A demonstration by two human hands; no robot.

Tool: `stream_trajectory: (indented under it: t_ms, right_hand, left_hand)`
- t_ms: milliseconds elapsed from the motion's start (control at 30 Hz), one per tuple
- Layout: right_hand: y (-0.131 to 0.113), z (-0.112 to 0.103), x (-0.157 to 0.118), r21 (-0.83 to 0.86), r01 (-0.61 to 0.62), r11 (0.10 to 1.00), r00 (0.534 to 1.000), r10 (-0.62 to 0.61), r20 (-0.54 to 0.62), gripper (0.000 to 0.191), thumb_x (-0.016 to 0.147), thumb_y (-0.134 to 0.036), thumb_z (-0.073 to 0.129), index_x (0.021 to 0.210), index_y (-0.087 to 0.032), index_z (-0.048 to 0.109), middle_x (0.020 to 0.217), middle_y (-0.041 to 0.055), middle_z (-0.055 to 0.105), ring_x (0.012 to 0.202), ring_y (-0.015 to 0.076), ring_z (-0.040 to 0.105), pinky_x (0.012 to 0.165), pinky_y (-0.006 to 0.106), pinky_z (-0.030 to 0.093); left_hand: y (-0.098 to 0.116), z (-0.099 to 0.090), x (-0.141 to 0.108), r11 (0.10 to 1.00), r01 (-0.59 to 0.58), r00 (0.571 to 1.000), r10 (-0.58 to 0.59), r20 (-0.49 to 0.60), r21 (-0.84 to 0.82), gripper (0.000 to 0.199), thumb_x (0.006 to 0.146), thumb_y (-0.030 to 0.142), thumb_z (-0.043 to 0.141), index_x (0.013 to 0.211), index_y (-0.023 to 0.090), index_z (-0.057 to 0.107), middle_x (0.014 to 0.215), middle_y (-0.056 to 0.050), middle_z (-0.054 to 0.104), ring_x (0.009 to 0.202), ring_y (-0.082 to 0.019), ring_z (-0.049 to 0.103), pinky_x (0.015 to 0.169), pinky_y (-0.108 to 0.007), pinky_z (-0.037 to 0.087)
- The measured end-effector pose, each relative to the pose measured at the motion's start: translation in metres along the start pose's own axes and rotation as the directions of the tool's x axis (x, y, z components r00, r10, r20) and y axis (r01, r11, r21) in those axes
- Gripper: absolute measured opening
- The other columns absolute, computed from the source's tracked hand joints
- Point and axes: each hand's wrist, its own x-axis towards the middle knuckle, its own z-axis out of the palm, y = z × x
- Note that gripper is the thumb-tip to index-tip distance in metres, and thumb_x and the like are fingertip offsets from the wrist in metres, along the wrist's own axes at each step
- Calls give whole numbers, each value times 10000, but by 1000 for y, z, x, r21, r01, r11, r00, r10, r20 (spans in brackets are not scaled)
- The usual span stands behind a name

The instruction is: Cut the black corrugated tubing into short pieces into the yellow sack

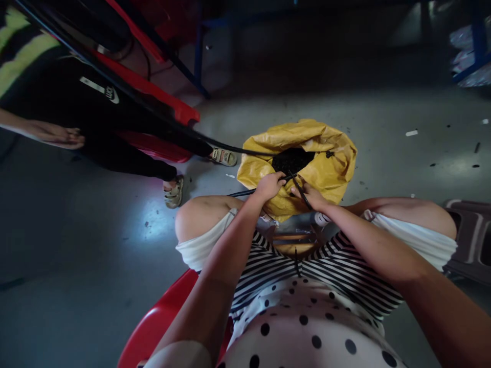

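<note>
A yellow sack [333, 174] with its rim rolled open stands on the floor between the knees, and dark pieces [293, 159] lie inside it. Over the near side of its opening, my left hand [270, 185] is closed round a black strip [241, 193] that runs off to the left. My right hand [311, 196] is closed on a black tool [303, 193], thin and slanted, whose tip meets the strip near the left fingertips. What kind of tool it is cannot be made out. Another long black strip [226, 145] comes from the upper left to the sack's opening.
At the left a person in black trousers [134, 117] stands close by, one hand [57, 134] hanging at the side. Red chairs [153, 94] and blue metal legs [198, 56] are behind. A dark plastic stool [466, 235] is at the right. Small scraps dot the grey floor [399, 168].
</note>
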Motion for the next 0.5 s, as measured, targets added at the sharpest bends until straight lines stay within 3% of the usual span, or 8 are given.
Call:
stream_trajectory:
  t_ms: [133,300,500]
  right_hand:
    - [-1,1,1,-49,14,999,999,-16,-52,619,919,-808,528,988,-209,669,921,105,732,918,301,711,820,377,524]
    - [-3,-5,2,-69,15,998,993,-23,-116,577,986,-727,488,999,-187,690,975,123,754,940,291,714,792,344,494]
    - [-3,-5,1,-107,-9,994,993,-4,-117,626,921,-814,504,820,-212,642,754,78,680,749,260,668,671,330,444]
  left_hand:
    - [-1,1,1,1000,7,1000,-7,31,16,316,1012,264,571,1285,217,722,1318,-102,756,1250,-267,677,1087,-359,504]
    - [-6,1,1,995,83,996,-84,19,51,321,1014,285,584,1297,182,695,1300,-142,751,1241,-282,680,1063,-377,514]
    - [-8,-1,-1,993,100,994,-102,31,70,252,995,304,616,1197,216,740,1237,-130,767,1201,-290,695,1018,-365,526]
